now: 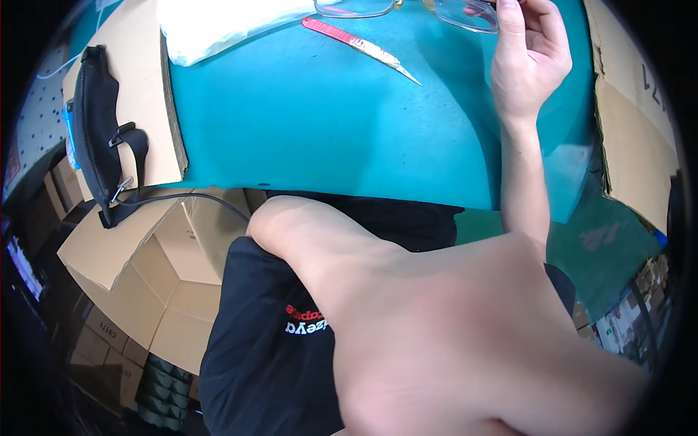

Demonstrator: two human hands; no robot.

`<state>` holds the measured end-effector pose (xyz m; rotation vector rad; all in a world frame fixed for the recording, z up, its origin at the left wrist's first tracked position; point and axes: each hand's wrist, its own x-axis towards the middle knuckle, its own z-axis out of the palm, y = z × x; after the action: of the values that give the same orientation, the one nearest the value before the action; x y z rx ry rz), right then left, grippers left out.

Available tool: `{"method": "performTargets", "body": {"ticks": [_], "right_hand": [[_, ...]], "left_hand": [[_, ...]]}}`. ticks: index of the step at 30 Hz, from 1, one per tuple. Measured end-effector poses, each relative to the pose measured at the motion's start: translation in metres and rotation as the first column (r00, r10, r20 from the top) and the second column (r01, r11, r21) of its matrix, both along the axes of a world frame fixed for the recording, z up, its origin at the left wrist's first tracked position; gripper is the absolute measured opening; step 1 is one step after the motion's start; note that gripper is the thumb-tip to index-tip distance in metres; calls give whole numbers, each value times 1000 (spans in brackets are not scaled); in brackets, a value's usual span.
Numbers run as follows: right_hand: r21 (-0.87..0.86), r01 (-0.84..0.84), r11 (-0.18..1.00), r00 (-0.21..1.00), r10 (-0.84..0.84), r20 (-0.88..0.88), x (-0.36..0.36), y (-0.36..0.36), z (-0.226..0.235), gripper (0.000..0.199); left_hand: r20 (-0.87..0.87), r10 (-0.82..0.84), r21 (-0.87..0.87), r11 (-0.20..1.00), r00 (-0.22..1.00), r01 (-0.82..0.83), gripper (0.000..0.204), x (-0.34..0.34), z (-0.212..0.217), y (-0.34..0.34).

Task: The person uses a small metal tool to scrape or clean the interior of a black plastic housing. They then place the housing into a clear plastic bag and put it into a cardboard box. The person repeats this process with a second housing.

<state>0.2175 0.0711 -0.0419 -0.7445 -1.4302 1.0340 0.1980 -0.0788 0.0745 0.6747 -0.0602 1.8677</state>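
At the top right my right hand is closed, thumb and fingers pinching the rim end of a pair of eyeglasses. The upper edge of the picture cuts off the glasses. My left hand looms large and blurred in the foreground, very near the camera, with its forearm running back to the bent elbow at the table edge. Its fingers cannot be made out. Red and gold pointed tweezers lie on the teal table mat, left of the glasses and touched by neither hand.
A white plastic bag lies at the far left of the mat. Beside it, a black zipped pouch rests on a cardboard flap. An open cardboard box stands below left. More cardboard borders the right side.
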Motion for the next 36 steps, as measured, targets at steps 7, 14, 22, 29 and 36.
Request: {"method": "performTargets", "body": {"ticks": [7, 14, 22, 29, 36], "right_hand": [[-12, -1, 1000, 1000, 1, 5, 1, 2, -2, 2], [66, 44, 997, 998, -46, 35, 12, 7, -15, 13], [71, 39, 997, 999, -41, 21, 17, 12, -21, 12], [31, 49, 998, 997, -51, 53, 21, 12, -15, 13], [41, 1, 999, 999, -3, 48, 7, 3, -10, 13]], "left_hand": [[24, 24, -14, 1000, 999, -24, 10, 2, 6, 3], [33, 82, -17, 997, 996, -81, 12, -1, 11, 6], [79, 165, -12, 986, 983, -164, 14, -4, 17, 11], [4, -51, 117, 992, 999, 50, 13, -6, 10, 14], [318, 45, 96, 992, 947, -79, 29, 17, 26, 10]]}}
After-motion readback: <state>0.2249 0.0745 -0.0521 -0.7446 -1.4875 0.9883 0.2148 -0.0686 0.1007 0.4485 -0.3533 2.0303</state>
